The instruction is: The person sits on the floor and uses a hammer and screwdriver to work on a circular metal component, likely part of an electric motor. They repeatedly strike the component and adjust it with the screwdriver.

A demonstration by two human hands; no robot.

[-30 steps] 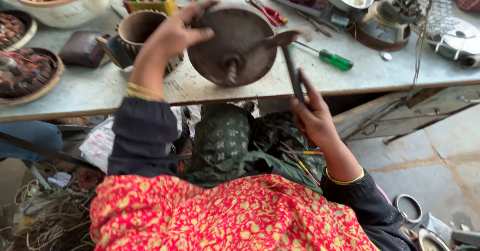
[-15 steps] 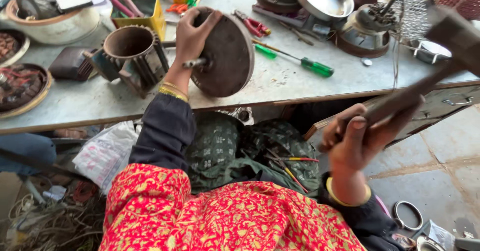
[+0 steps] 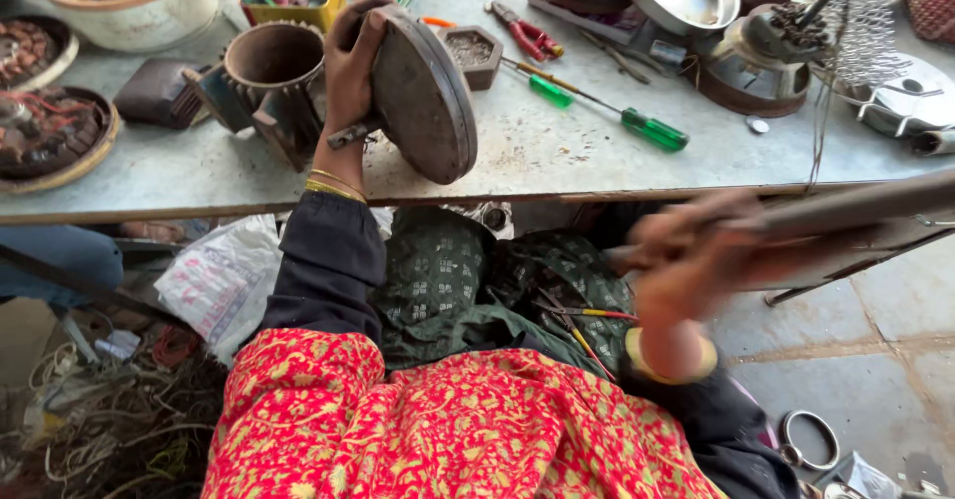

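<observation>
Near the frame's upper middle, the left hand (image 3: 350, 71) grips a round metal motor cover (image 3: 423, 96), tilted on edge on the workbench (image 3: 557, 156). Lower right, the blurred right hand (image 3: 686, 260) clenches a hammer handle (image 3: 856, 205).

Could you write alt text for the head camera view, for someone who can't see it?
A person's left hand holds a round dark metal disc on edge on a cluttered grey workbench, while the blurred right hand grips a long tool handle. A green-handled screwdriver lies nearby.
</observation>
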